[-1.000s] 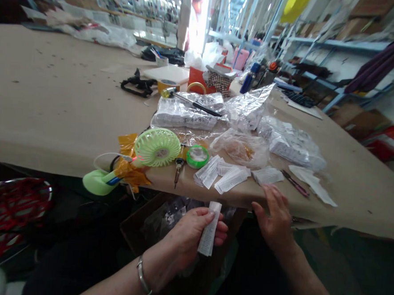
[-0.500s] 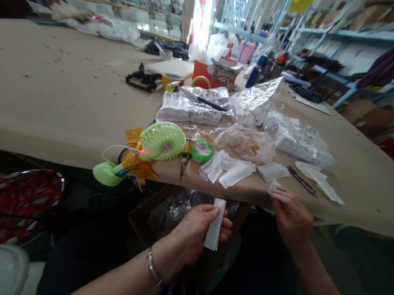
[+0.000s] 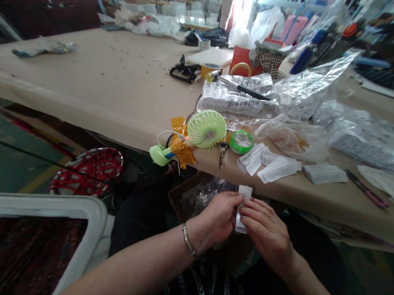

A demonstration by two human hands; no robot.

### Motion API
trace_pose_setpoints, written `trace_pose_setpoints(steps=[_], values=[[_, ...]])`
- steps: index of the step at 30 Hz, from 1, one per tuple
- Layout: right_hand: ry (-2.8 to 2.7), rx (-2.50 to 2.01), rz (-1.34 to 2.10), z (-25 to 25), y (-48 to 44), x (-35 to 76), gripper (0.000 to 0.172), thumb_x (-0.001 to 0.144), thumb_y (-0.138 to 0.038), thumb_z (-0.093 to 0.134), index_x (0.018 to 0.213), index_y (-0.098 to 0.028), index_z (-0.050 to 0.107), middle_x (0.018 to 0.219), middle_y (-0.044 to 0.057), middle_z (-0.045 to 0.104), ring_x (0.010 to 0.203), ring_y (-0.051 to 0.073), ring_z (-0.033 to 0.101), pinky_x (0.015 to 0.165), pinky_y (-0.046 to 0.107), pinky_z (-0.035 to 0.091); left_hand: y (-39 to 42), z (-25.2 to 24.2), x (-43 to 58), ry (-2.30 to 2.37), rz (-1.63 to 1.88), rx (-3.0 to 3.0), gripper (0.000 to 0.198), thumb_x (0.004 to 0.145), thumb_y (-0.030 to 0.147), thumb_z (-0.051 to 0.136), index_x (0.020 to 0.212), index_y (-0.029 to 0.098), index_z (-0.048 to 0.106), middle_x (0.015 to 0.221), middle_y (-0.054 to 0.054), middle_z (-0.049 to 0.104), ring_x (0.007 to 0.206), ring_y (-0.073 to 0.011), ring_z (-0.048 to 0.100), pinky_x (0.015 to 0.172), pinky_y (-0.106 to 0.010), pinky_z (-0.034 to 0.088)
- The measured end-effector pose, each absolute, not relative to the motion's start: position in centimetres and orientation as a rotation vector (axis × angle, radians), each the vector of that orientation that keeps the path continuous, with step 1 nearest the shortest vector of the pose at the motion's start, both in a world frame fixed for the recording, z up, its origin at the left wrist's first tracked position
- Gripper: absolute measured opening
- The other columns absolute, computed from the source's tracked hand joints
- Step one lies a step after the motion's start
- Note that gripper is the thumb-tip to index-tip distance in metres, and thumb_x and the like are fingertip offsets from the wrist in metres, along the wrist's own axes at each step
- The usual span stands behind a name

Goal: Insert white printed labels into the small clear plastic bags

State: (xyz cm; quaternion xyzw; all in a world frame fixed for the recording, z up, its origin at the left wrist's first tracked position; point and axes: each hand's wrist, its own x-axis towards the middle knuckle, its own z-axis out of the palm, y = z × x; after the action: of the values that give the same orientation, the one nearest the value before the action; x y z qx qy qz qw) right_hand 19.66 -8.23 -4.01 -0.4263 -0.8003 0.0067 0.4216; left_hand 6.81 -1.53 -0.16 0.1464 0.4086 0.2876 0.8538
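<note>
A small stack of white printed labels [image 3: 244, 194] is pinched in my left hand [image 3: 220, 215], below the table's front edge. My right hand [image 3: 268, 229] lies against the right side of the same stack, its fingers together over the labels. What its fingertips grip, if anything more, is hidden. On the table edge above are loose printed strips [image 3: 279, 168] and a bundle of labels [image 3: 325, 173]. Dark-handled snips [image 3: 368, 190] lie to the right of the bundle. A green round container [image 3: 242, 142] stands left of the strips, beside a pointed tool [image 3: 222, 154].
A green fan [image 3: 207, 129] is taped at the table edge. Behind it are plastic-wrapped label packs [image 3: 231, 106] and a hammer-like tool [image 3: 243, 89]. An open box [image 3: 180, 202] sits below the edge. A white-rimmed bin [image 3: 95, 217] and a red basket [image 3: 92, 170] are at left.
My right hand has moved left from the table edge to the labels in my left hand. The view has turned left, so the table's things appear farther right.
</note>
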Motion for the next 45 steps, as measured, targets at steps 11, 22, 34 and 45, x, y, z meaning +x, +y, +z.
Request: trace_pose_setpoints(steps=[11,22,34,45], values=[[-2.076,-1.055,0.067,-3.6,-8.3,19.3,0.025,0.084,-0.003,0.052,0.104,-0.017,0.063,0.104,0.008,0.068,0.111,0.022,0.057,0.099,0.044,0.047,-1.9,-0.3,6.4,0.807,0.586,0.346,0.016,0.073,0.02,0.07,0.07,0.008,0.059,0.064,-0.004,0.059,0.052,-0.0079,0.054,0.049,-0.018,0.039],[-1.234,-1.288,0.879,-4.1,-7.8,21.6,0.023,0.084,-0.027,0.06,0.107,-0.022,0.059,0.096,0.005,0.067,0.086,0.018,0.065,0.075,0.028,0.055,-1.9,0.9,5.1,0.769,0.241,0.518,0.017,0.086,0.026,0.054,0.09,0.011,0.06,0.066,-0.005,0.063,0.048,-0.012,0.06,0.048,-0.023,0.049],[-0.919,-0.696,1.808,-4.7,-5.2,20.7,0.022,0.068,-0.027,0.074,0.088,-0.019,0.067,0.117,0.008,0.061,0.103,0.022,0.061,0.084,0.032,0.052,-2.9,0.9,4.6,0.72,0.214,0.605,0.016,0.081,0.027,0.059,0.081,0.011,0.058,0.061,-0.004,0.06,0.045,-0.01,0.057,0.044,-0.019,0.046],[-1.595,-1.299,0.773,-3.1,-6.4,20.0,0.035,0.086,-0.031,0.056,0.12,-0.021,0.056,0.117,0.009,0.059,0.107,0.022,0.057,0.093,0.035,0.048,-2.6,0.9,4.5,0.837,0.329,0.65,0.02,0.077,0.031,0.061,0.075,0.011,0.059,0.059,-0.002,0.058,0.046,-0.0091,0.055,0.045,-0.018,0.042]])
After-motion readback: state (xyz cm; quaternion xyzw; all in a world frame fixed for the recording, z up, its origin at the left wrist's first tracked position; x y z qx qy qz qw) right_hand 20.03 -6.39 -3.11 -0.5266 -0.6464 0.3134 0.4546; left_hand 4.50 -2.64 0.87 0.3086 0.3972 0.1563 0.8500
